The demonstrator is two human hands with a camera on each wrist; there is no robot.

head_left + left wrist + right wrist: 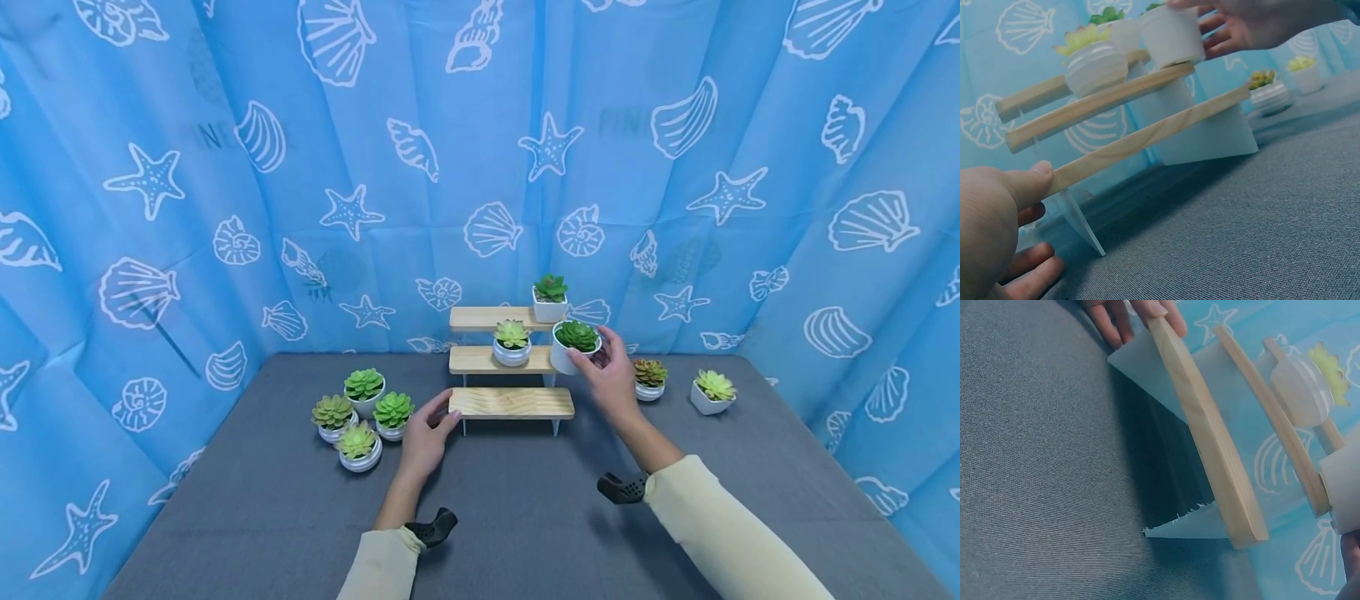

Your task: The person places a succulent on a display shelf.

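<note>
- Your left hand (pixel 426 442) pinched the left end of the lowest shelf (pixel 512 403) of the wooden stand (pixel 480 361), at about eight o'clock from the stand's middle; its lower fingers hung apart beneath the wood.
- Your right hand (pixel 613 385) pinched a plain white pot (pixel 562 358) by its side—a dark green succulent (pixel 577 336) filled the top.
- That pot was between two and three o'clock from the stand's middle, at the right end of the middle shelf (pixel 541 360); you could not tell whether its base bore on the wood.
- Just to its nine o'clock, a ridged pot (pixel 512 356) with a pale green plant stood on the same shelf.
- On the top shelf (pixel 491 318), at one o'clock, stood a square pot (pixel 550 311) with a green plant.
- Four potted succulents (pixel 360 447) clustered on the desk (pixel 525 517) toward eight and nine o'clock.
- Toward three o'clock, a reddish plant (pixel 650 372) and a yellow-green one (pixel 716 385) stood apart in white pots.
- A blue shell-print curtain (pixel 465 167) hung at twelve o'clock.
</note>
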